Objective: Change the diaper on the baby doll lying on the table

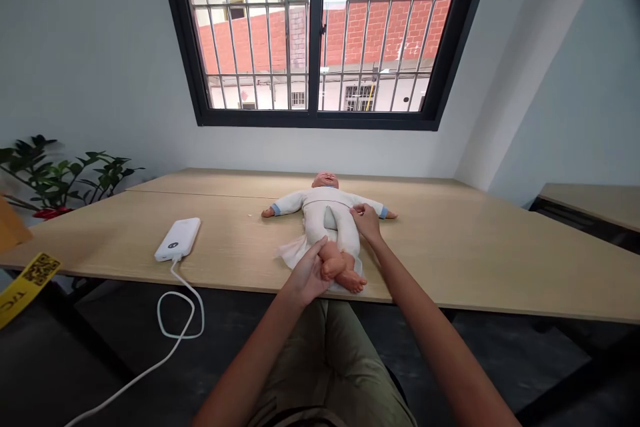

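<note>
A baby doll point(325, 210) in white clothes with blue cuffs lies on its back on the table, head toward the window and arms spread. Its bare feet point(350, 280) point at me, crossed near the front edge. My left hand point(309, 275) is closed around the doll's lower leg, thumb on top. At the doll's hip, on the right, my right hand point(367, 220) has its fingers curled and pinched at the white clothing; the fingertips are partly hidden. A thin pale pink cloth point(290, 251) sticks out from under the doll's legs.
On the wooden table point(475, 247), a white power bank point(179, 239) lies to the left, its white cable point(185, 333) hanging off the front edge. A leafy plant point(55, 177) stands far left, near a yellow tag point(30, 287). A barred window point(315, 33) is ahead.
</note>
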`<action>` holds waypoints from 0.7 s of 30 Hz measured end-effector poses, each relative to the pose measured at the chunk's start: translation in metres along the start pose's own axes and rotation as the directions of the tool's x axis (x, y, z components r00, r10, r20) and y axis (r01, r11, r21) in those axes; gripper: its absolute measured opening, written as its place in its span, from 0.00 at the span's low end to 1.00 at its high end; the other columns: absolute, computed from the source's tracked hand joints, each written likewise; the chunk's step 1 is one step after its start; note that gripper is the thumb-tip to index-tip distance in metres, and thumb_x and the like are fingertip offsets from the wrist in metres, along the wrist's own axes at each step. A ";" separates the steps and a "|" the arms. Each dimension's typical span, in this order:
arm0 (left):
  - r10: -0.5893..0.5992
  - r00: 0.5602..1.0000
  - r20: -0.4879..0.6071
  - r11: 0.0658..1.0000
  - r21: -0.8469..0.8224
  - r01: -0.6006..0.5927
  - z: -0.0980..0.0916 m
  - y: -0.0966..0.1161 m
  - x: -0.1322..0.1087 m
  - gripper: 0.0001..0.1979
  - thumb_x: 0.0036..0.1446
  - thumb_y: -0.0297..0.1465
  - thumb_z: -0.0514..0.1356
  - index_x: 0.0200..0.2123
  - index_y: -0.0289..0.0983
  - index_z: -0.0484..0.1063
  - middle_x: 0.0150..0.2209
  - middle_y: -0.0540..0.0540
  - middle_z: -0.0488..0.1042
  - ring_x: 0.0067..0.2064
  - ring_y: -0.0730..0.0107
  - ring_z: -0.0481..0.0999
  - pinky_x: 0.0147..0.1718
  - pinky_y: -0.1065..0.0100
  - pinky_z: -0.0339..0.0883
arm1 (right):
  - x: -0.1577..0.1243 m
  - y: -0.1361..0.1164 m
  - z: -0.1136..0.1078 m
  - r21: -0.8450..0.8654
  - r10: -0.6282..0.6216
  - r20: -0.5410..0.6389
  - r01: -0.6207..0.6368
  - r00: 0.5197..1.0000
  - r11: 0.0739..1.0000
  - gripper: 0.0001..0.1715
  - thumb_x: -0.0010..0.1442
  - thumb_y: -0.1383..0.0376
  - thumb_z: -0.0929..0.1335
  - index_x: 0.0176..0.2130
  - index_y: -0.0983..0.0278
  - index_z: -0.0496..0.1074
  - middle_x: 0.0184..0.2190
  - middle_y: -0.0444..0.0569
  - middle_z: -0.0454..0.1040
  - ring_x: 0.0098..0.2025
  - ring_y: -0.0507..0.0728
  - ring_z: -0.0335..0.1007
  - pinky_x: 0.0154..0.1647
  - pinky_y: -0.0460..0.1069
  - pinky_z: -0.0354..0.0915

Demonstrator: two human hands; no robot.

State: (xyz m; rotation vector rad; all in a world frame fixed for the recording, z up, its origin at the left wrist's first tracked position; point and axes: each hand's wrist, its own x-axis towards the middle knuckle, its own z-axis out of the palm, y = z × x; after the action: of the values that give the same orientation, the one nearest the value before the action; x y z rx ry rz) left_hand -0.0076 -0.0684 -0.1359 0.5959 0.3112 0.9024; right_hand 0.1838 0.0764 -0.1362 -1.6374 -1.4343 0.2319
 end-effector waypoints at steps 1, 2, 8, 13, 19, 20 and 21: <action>0.023 1.000 -0.021 1.000 0.015 -0.022 -0.002 0.002 -0.004 0.21 0.64 0.39 0.57 0.22 0.36 0.61 0.14 0.59 0.52 0.16 0.80 0.53 0.44 0.60 0.70 | 0.000 0.000 0.002 0.029 -0.001 0.010 0.000 1.000 1.000 0.12 0.59 0.62 0.64 0.40 0.67 0.70 0.43 0.54 0.76 0.46 0.59 0.71 0.50 0.52 0.65; 0.041 0.998 -0.043 0.999 0.030 -0.039 -0.004 0.004 -0.007 0.20 0.64 0.38 0.58 0.22 0.36 0.61 0.14 0.60 0.52 0.15 0.81 0.52 0.41 0.63 0.71 | -0.001 -0.001 0.003 0.054 0.005 0.019 -0.006 1.000 0.999 0.11 0.59 0.61 0.63 0.38 0.66 0.69 0.41 0.54 0.76 0.43 0.58 0.72 0.48 0.52 0.66; 0.271 0.919 -0.285 0.941 0.279 -0.191 -0.019 0.012 -0.024 0.14 0.55 0.34 0.66 0.42 0.35 0.68 0.33 0.48 0.75 0.32 0.72 0.76 0.40 0.70 0.71 | -0.040 -0.006 -0.015 0.134 0.015 0.069 -0.024 0.997 0.991 0.23 0.63 0.50 0.60 0.41 0.66 0.68 0.39 0.57 0.75 0.35 0.59 0.73 0.37 0.54 0.69; 0.567 0.774 -0.282 0.638 0.745 -0.196 -0.030 0.016 -0.025 0.39 0.50 0.36 0.69 0.62 0.39 0.55 0.62 0.35 0.61 0.60 0.56 0.68 0.56 0.60 0.65 | -0.120 -0.017 -0.040 0.083 -0.327 -0.015 0.327 0.945 0.941 0.28 0.63 0.50 0.63 0.54 0.65 0.64 0.52 0.60 0.67 0.49 0.62 0.69 0.52 0.60 0.67; 0.370 0.923 0.105 -0.041 0.994 -0.096 -0.046 0.023 -0.037 0.42 0.44 0.37 0.73 0.62 0.45 0.64 0.69 0.39 0.42 0.72 0.45 0.40 0.67 0.50 0.47 | -0.176 -0.020 -0.055 -0.121 -0.546 0.287 0.595 0.787 0.794 0.29 0.55 0.58 0.74 0.55 0.57 0.69 0.61 0.57 0.61 0.62 0.68 0.59 0.58 0.63 0.63; 0.340 0.933 0.117 -0.099 0.991 -0.088 -0.047 0.024 -0.039 0.40 0.45 0.36 0.73 0.61 0.46 0.65 0.69 0.39 0.41 0.71 0.44 0.42 0.66 0.50 0.49 | -0.178 -0.019 -0.057 -0.112 -0.528 0.301 0.579 0.794 0.808 0.26 0.58 0.61 0.72 0.55 0.57 0.69 0.61 0.57 0.60 0.60 0.66 0.62 0.57 0.62 0.65; 0.328 0.936 0.127 -0.143 0.986 -0.083 -0.048 0.025 -0.040 0.38 0.46 0.36 0.72 0.61 0.46 0.66 0.69 0.39 0.42 0.71 0.44 0.45 0.65 0.50 0.52 | -0.179 -0.017 -0.058 -0.099 -0.503 0.310 0.553 0.807 0.827 0.23 0.60 0.62 0.70 0.55 0.58 0.69 0.62 0.57 0.59 0.56 0.63 0.66 0.55 0.60 0.67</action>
State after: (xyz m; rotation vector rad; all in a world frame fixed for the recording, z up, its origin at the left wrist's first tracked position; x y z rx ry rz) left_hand -0.0713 -0.0718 -0.1588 2.1571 1.1840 0.8830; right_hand 0.1562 -0.1080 -0.1641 -1.3041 -2.1241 -0.0053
